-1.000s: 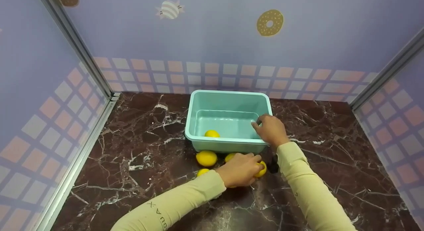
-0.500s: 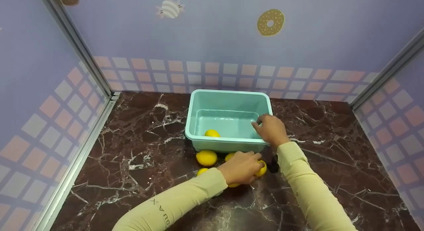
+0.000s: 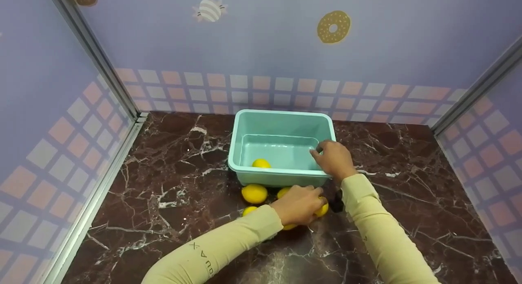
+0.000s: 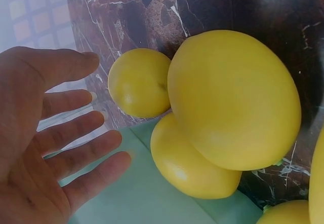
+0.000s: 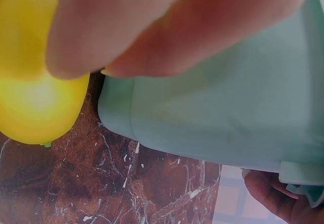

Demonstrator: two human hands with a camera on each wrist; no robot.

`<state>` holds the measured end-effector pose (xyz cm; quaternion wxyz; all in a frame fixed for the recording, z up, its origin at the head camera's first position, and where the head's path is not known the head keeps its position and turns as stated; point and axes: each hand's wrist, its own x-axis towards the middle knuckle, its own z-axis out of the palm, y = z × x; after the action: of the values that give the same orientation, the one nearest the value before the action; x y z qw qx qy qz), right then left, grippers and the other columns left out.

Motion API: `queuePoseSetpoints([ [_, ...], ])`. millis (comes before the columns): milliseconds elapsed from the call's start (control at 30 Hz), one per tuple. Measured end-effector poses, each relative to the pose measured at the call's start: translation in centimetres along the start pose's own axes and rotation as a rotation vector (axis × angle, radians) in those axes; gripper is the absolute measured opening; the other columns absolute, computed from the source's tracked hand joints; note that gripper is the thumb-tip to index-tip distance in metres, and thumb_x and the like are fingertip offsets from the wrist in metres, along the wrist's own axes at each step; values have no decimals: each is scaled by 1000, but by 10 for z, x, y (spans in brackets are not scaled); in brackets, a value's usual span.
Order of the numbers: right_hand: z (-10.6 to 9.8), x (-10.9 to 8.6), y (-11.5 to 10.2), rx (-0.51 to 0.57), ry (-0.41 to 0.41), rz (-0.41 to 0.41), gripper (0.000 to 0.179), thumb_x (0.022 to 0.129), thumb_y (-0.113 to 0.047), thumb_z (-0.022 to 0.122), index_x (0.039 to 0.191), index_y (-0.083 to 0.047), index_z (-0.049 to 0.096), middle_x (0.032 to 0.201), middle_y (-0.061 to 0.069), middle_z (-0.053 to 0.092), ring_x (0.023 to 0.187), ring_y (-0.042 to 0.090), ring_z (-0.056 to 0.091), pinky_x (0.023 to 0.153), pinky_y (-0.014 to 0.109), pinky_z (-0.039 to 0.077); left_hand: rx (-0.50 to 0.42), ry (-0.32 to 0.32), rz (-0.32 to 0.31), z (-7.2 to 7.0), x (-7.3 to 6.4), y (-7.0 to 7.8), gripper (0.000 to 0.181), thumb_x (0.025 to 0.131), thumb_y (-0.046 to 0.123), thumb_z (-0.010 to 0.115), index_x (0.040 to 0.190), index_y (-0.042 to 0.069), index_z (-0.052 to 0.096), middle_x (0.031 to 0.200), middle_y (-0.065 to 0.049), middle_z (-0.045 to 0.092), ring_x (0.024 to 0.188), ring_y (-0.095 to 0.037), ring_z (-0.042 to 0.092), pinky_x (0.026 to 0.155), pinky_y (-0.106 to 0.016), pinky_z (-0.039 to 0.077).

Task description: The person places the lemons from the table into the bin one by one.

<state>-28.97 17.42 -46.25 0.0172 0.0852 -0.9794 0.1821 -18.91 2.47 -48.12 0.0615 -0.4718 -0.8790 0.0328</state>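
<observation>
My left hand (image 3: 299, 203) is over several lemons in front of a mint-green plastic basin (image 3: 281, 179). In the left wrist view its fingers are spread and extended, and the thumb tip stands just apart from a lemon (image 4: 139, 82). Blurred fingers (image 5: 152, 26) overlap the edge of a lemon (image 5: 35, 102) in the right wrist view; contact cannot be told. My right hand (image 3: 336, 157) grips the basin's right rim, thumb inside. One lemon (image 3: 261, 164) lies inside the basin near its front wall. The left hand and sleeve partly cover the lemons beneath them.
A lemon (image 3: 254, 193) lies close to the basin's front left, another (image 3: 249, 211) beside the left sleeve. Everything stands on a dark red marbled tabletop (image 3: 183, 161). Purple patterned walls (image 3: 269, 39) enclose the back and both sides. A small black object (image 3: 337, 202) shows by the right sleeve.
The left forearm and hand have shifted slightly right and away from the body over the lemons. My right hand stays on the rim, and the basin and lemons remain in place.
</observation>
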Motion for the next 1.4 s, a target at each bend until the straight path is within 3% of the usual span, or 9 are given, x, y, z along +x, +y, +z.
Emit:
queuePoseSetpoints([
  [933, 1, 1, 1, -6, 8, -8, 38, 93, -36, 59, 102, -1, 71, 103, 18, 71, 92, 37, 67, 82, 54, 51, 46, -77, -22, 11, 13, 3, 27, 87, 38, 65, 109, 23, 68, 110, 2, 64, 85, -16, 64, 61, -35, 56],
  [1200, 1, 0, 0, 5, -2, -5, 37, 93, -37, 60, 100, -2, 72, 102, 17, 71, 91, 36, 67, 80, 52, 51, 64, -26, -3, 16, 14, 5, 24, 90, 40, 62, 106, 24, 71, 105, 4, 65, 81, -15, 65, 60, -35, 57],
  [1400, 0, 0, 0, 5, 1, -3, 37, 93, -37, 60, 99, -2, 72, 99, 17, 72, 88, 35, 67, 79, 52, 51, 48, -41, 3, 18, 16, 7, 22, 89, 40, 64, 103, 25, 71, 104, 3, 64, 82, -16, 65, 60, -35, 57],
])
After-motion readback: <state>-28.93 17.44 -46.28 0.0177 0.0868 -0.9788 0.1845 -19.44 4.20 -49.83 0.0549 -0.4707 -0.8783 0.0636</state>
